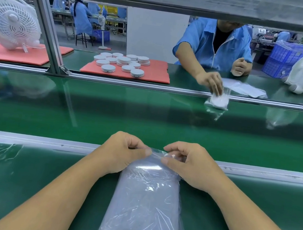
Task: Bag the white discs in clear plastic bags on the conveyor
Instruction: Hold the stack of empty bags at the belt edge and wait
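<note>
While both hands (123,153) (186,163) grip a clear bag (158,155), white discs (121,63) sit beyond the green conveyor (109,113).

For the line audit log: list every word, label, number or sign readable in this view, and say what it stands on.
No text can be read here.
Yellow boards at the far back: printing too small and blurred to read.
Small screen at the far right back: too small to read.
White discs on the pink mat: no marking visible.
Stack of clear bags under the hands: no print visible.
</note>
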Motion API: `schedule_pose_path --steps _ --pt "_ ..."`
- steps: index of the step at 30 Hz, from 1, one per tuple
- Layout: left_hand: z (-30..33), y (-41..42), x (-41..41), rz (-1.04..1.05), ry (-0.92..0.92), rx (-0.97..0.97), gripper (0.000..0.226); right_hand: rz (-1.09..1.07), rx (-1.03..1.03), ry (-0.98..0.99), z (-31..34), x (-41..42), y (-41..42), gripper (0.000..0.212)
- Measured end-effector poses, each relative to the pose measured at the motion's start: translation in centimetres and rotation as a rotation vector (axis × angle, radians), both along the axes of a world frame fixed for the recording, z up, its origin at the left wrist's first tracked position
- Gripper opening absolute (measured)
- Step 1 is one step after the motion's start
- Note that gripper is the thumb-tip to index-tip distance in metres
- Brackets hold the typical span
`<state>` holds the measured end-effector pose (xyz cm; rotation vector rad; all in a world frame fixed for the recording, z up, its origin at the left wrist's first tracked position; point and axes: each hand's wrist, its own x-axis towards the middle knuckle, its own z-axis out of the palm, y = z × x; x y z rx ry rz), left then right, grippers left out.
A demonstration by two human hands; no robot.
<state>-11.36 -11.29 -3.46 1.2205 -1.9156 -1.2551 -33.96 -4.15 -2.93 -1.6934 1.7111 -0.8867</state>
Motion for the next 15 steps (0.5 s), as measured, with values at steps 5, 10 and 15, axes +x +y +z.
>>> schedule_pose_path --steps 5,10,15 --pt "-0.47 -0.27 0.01 0.023 0.028 -0.004 0.018 -0.009 -0.075 0.047 0.15 -0.2 0.17 0.026" --pt "-0.84 -0.33 0.06 0.052 0.034 -0.054 0.019 -0.02 -0.109 0.003 0.06 -0.09 0.25 0.029" --pt "-0.82 -0.25 0.13 0.065 0.011 -0.064 0.016 0.0 -0.099 0.243 0.15 -0.08 0.5 0.038"
